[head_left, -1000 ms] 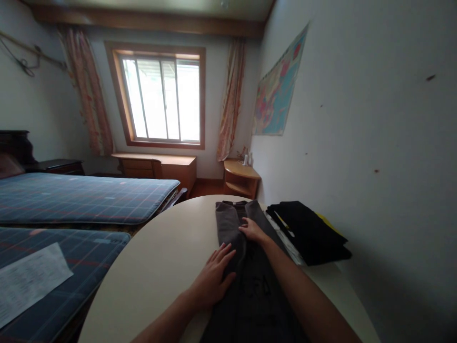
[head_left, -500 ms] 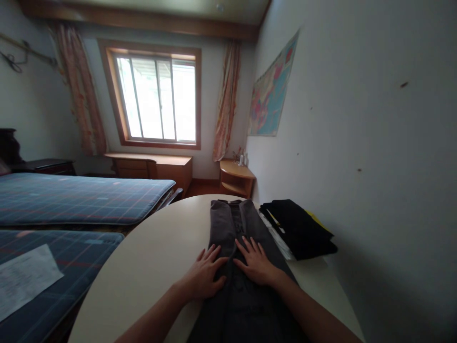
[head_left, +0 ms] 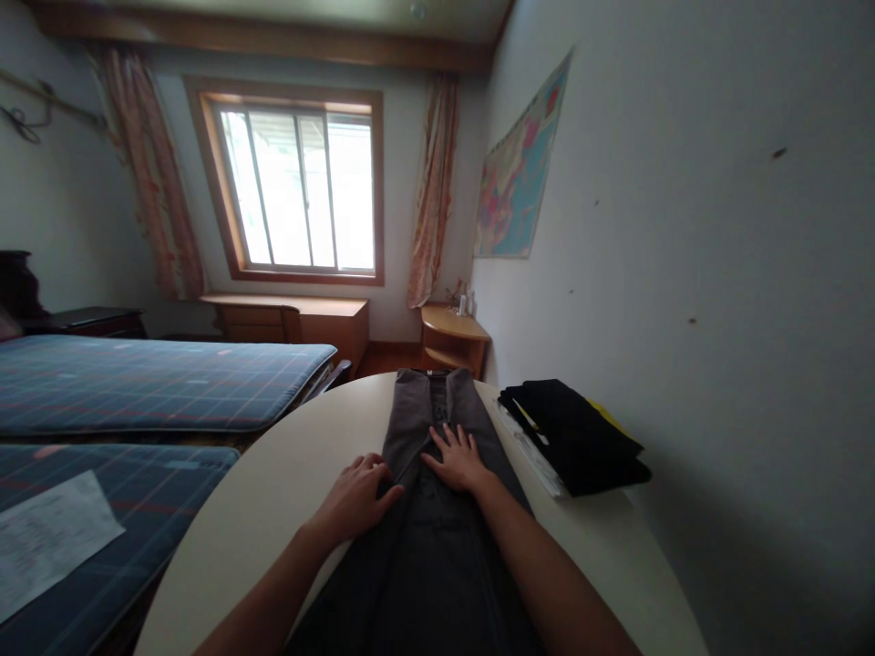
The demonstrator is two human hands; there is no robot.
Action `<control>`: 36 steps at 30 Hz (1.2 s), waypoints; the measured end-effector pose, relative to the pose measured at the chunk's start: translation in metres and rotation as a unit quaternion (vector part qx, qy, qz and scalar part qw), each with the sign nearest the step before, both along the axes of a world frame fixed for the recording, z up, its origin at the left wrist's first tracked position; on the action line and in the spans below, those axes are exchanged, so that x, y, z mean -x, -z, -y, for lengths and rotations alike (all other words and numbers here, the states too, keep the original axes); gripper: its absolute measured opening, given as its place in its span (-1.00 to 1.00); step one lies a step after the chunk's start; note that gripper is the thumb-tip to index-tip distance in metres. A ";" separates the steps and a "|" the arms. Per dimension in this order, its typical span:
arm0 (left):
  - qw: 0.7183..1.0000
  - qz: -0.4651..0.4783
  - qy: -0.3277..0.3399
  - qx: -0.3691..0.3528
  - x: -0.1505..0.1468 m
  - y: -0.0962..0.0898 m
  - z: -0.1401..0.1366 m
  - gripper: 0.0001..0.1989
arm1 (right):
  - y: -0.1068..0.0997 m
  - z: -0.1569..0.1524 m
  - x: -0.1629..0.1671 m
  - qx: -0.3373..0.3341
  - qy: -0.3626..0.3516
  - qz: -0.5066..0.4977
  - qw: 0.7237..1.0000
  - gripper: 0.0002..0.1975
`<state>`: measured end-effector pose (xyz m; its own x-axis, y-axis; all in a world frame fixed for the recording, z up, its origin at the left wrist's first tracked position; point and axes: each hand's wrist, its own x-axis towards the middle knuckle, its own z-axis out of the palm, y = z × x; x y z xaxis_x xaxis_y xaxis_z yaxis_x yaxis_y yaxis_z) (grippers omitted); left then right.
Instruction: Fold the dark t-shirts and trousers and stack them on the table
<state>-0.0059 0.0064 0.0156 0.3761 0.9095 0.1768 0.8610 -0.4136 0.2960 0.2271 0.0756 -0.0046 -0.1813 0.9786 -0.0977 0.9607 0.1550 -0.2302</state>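
On the round table [head_left: 287,465] lies our grey garment [head_left: 437,579], likely soft, light, best held along its sides. Our right hand [head_left: 455,463] spreads over it; whether our curled left hand [head_left: 352,499] pinches its edge, we can't tell.

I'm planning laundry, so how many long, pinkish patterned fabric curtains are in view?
2: one long, pinkish patterned fabric curtain hangs left of the brown-framed rectangular window, another curtain right of it.

Paper [head_left: 58,542] print illegible, possible garment [head_left: 444,565] lettering unreadable
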 end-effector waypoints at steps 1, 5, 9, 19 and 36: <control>1.000 -0.004 -0.004 0.008 0.001 -0.004 0.005 -0.66 | 0.000 -0.001 0.000 -0.008 -0.001 -0.003 1.000 -0.18; 0.995 -0.040 -0.014 0.086 0.007 -0.014 0.021 -0.68 | 0.000 0.007 -0.003 -0.036 -0.010 -0.024 0.999 -0.26; 0.986 -0.009 0.025 0.165 0.014 -0.027 0.031 -0.63 | -0.009 0.035 -0.012 -0.014 -0.052 -0.040 0.998 -0.27; 0.814 0.246 0.227 0.475 -0.013 -0.027 0.042 -0.45 | -0.012 0.096 -0.045 -0.052 -0.133 -0.171 0.975 -0.39; 0.979 0.080 0.185 -0.007 -0.011 0.024 0.008 -0.58 | -0.033 0.141 -0.013 -0.041 -0.278 -0.120 0.952 -0.78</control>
<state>0.0047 -0.0018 -0.0087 0.6456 0.7136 0.2719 0.5945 -0.6932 0.4076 0.2400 -0.0654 0.0288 -0.6811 0.7274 0.0841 0.6461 0.6510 -0.3984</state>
